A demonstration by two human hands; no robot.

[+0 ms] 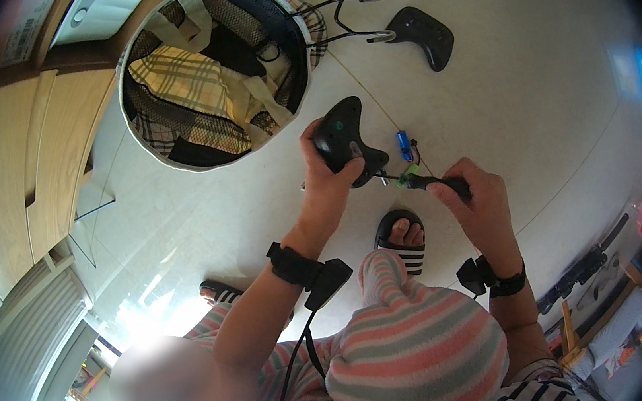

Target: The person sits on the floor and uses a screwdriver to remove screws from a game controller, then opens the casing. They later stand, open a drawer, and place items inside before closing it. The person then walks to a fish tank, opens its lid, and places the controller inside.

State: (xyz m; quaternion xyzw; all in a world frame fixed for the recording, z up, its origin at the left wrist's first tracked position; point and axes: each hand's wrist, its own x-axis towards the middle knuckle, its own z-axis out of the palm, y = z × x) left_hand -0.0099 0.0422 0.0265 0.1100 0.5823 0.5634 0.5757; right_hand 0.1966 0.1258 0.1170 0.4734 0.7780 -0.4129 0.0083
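Observation:
My left hand (pixel 325 180) is closed around a black game controller (pixel 339 140), its thumb pressed on the lower grip. In my right hand (pixel 485 195) is a screwdriver (pixel 424 182) with a dark handle and green near the shaft. Its shaft points left toward the controller's lower grip; whether the tip touches is too small to tell. Just beyond the screwdriver, a small blue cylinder (pixel 405 145), battery-like with thin wires, lies on the floor. Farther off rests a black curved shell (pixel 427 37), shaped like a controller part.
A round basket (pixel 138 135) with a white rim and plaid cloths inside stands at the far left; a wire stand (pixel 347 19) is beside it. Wooden drawers (pixel 5 175) line the left. My sandalled foot (pixel 403 237) is below the controller. Stored items (pixel 603 278) sit at the right.

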